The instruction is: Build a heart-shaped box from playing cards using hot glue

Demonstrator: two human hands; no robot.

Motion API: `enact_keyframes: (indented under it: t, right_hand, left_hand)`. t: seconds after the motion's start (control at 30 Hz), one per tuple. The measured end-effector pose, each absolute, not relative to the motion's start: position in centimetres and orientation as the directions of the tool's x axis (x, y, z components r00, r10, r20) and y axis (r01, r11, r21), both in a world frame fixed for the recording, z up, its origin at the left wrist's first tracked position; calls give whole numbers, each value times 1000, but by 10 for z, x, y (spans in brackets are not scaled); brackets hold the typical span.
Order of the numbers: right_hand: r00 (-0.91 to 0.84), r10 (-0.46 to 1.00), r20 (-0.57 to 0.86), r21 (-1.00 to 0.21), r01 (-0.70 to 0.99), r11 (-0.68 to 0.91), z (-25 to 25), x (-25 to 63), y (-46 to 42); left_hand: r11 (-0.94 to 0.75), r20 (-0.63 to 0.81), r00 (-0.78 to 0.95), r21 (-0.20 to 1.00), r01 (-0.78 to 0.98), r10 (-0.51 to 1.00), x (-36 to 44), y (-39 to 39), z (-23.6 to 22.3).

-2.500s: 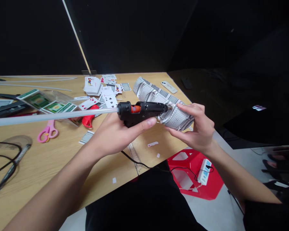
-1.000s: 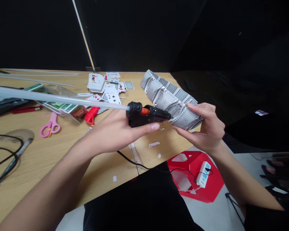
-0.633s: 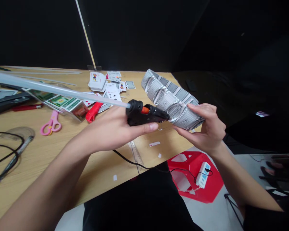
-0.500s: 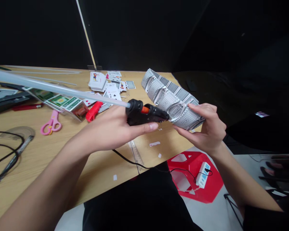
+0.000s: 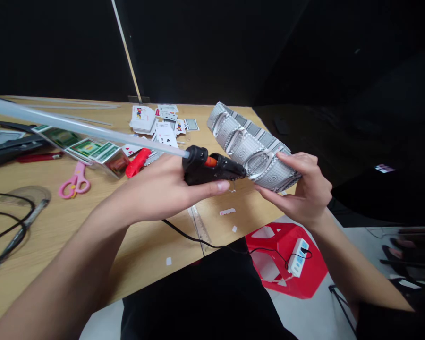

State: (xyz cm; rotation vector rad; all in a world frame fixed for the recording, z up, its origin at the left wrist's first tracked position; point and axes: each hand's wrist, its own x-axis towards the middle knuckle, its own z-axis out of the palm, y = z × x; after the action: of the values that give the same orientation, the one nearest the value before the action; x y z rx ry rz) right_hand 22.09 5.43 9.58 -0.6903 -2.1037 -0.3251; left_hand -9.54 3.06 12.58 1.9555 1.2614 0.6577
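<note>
My left hand (image 5: 163, 191) is closed around a black hot glue gun (image 5: 212, 165), its thumb lying along the body. A long translucent glue stick (image 5: 92, 133) runs out of the gun's back toward the left edge. The nozzle points right, at or very near the lower left edge of a ring-like craft piece (image 5: 251, 146) built from grey patterned playing cards. My right hand (image 5: 301, 186) pinches that card piece at its right end, thumb on top and fingers below. It is held tilted above the table. A fine glue thread hangs below the nozzle.
On the table lie playing cards (image 5: 143, 118), pink scissors (image 5: 75, 182), clear card boxes (image 5: 95, 153), a red-handled tool (image 5: 138, 163), a ruler (image 5: 198, 224) and paper scraps. A black cord (image 5: 191, 238) leads to a power strip (image 5: 298, 257) on a red stool (image 5: 311, 278).
The glue gun in my left hand has shifted very slightly left, its tip drawing a little back from the card piece. My right hand holds nearly still.
</note>
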Motion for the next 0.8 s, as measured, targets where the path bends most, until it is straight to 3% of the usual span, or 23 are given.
enact_keyframes:
  t: [0.5, 0.8]
  right_hand:
    - [-518, 364, 774, -27, 547, 837, 92, 215, 53]
    - [-529, 372, 763, -74, 500, 863, 87, 213, 51]
  left_hand:
    - [-378, 161, 429, 786, 489, 889, -92, 30, 119]
    - [-402, 229, 365, 754, 520, 902, -90, 27, 127]
